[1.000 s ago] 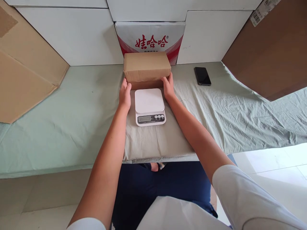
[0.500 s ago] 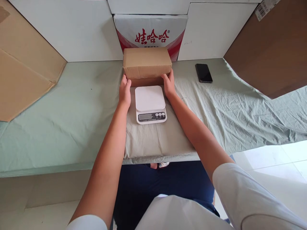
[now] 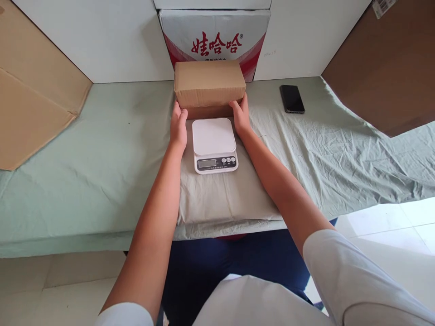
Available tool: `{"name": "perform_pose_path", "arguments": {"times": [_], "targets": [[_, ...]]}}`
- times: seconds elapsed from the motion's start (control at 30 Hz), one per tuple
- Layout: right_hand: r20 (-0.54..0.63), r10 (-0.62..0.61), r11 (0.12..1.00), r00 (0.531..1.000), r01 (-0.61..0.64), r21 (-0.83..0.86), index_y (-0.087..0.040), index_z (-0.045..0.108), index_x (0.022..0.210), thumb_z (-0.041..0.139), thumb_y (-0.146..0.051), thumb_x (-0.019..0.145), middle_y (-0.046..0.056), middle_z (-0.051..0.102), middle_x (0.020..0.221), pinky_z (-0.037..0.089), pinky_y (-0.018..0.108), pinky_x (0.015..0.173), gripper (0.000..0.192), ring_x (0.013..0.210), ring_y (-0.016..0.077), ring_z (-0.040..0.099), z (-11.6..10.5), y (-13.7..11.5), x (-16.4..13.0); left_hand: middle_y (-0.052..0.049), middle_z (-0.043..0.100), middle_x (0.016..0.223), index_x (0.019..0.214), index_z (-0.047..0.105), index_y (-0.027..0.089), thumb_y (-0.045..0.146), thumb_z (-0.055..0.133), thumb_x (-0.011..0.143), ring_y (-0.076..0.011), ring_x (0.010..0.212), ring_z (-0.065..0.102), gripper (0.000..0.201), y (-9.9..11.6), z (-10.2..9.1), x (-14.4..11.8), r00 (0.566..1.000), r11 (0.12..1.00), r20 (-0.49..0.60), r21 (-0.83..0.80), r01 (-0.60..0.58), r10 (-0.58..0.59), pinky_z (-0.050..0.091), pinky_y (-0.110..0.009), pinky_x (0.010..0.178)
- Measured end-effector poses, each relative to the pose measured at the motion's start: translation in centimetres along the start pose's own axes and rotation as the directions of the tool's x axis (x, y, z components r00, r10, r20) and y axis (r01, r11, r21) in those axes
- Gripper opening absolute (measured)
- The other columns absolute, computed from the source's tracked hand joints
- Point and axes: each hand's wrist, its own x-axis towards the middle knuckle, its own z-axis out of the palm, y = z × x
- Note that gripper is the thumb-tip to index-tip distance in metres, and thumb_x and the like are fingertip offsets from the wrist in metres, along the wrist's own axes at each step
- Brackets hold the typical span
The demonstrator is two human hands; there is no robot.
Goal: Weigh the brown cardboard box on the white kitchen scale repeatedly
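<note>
A brown cardboard box [image 3: 210, 83] sits at the back of the cloth-covered table, its lid overhanging a darker lower part. My left hand [image 3: 178, 124] grips its left side low down, the thumb at the front corner. On the opposite side my right hand [image 3: 241, 116] holds the lower right corner, thumb across the front face. The fingers behind both sides are partly hidden. Just in front of the box, between my wrists, lies a white kitchen scale [image 3: 215, 144] with a small display and several buttons; its platform bears nothing.
Behind the box stands a white and red carton [image 3: 217, 27] with red lettering. A black phone [image 3: 292, 98] lies to the right. Large cardboard pieces flank the table, one on the left [image 3: 37, 95] and one on the right [image 3: 380, 72]. Green cloth [image 3: 112, 158] covers the table.
The view has shifted slightly, so the carton and box appear a little higher. Both hands keep the same hold on the box, and the scale stays in front of it.
</note>
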Motion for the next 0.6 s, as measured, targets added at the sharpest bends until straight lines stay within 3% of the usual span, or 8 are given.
{"name": "perform_pose_path", "arguments": {"times": [0.1,0.2,0.27,0.37,0.47,0.6], "targets": [[0.010,0.005,1.000,1.000,-0.005,0.001,-0.030,0.045,0.143,0.063,-0.059,0.089,0.004,0.056,0.148,0.034,0.052,0.134,0.064,0.148,0.0271,0.047,-0.1,0.1,-0.1,-0.004,0.050,0.165,0.144,0.057,0.028,0.065,0.065,0.090,-0.0266,0.167,0.018,0.065,-0.1,0.0,0.0,1.000,1.000,0.007,-0.008,0.013,-0.013,0.011,-0.041,0.139],[0.034,-0.010,1.000,0.999,0.010,0.006,-0.029,0.042,0.146,0.060,-0.064,0.089,0.006,0.054,0.150,0.034,0.052,0.134,0.069,0.150,0.0282,0.046,-0.1,0.2,-0.5,-0.004,0.035,0.175,0.154,0.047,0.026,0.065,0.062,0.091,-0.0257,0.168,0.015,0.075,0.3,0.1,-0.2,1.000,0.999,-0.001,0.014,0.029,-0.029,0.012,-0.041,0.139],[0.047,-0.042,0.999,0.998,0.041,0.005,-0.030,0.037,0.151,0.058,-0.070,0.088,0.006,0.052,0.153,0.032,0.054,0.135,0.078,0.152,0.0288,0.043,-0.1,-0.2,-0.8,-0.003,0.022,0.180,0.160,0.039,0.026,0.068,0.058,0.091,-0.0244,0.169,0.010,0.083,1.1,0.2,-0.3,0.999,0.998,-0.027,0.053,0.033,-0.032,0.012,-0.038,0.138],[0.073,-0.102,0.995,0.992,0.102,-0.004,-0.037,0.026,0.159,0.058,-0.076,0.083,0.003,0.047,0.157,0.028,0.055,0.136,0.091,0.157,0.0290,0.036,-0.5,-1.9,-1.7,0.002,0.020,0.180,0.164,0.034,0.027,0.070,0.045,0.096,-0.0225,0.168,0.001,0.081,3.4,0.2,-1.2,0.999,0.994,-0.023,0.112,-0.021,0.024,0.013,-0.036,0.137],[0.119,-0.167,0.985,0.979,0.171,-0.021,-0.043,0.018,0.161,0.057,-0.078,0.082,0.001,0.046,0.159,0.028,0.053,0.137,0.095,0.160,0.0291,0.032,-1.6,-4.8,-3.7,0.008,0.023,0.179,0.163,0.037,0.037,0.077,0.049,0.091,-0.0221,0.169,0.000,0.083,6.6,0.0,-3.9,0.998,0.990,0.011,0.124,-0.066,0.065,0.014,-0.038,0.138],[0.183,-0.214,0.974,0.960,0.223,-0.030,-0.044,0.019,0.160,0.056,-0.080,0.081,0.002,0.045,0.159,0.029,0.056,0.136,0.095,0.160,0.0312,0.032,-3.9,-7.7,-9.0,0.006,0.029,0.177,0.163,0.036,0.039,0.082,0.055,0.083,-0.0275,0.169,0.007,0.093,9.5,-0.1,-10.2,0.996,0.988,-0.003,0.124,-0.087,0.088,0.014,-0.045,0.139]]}}
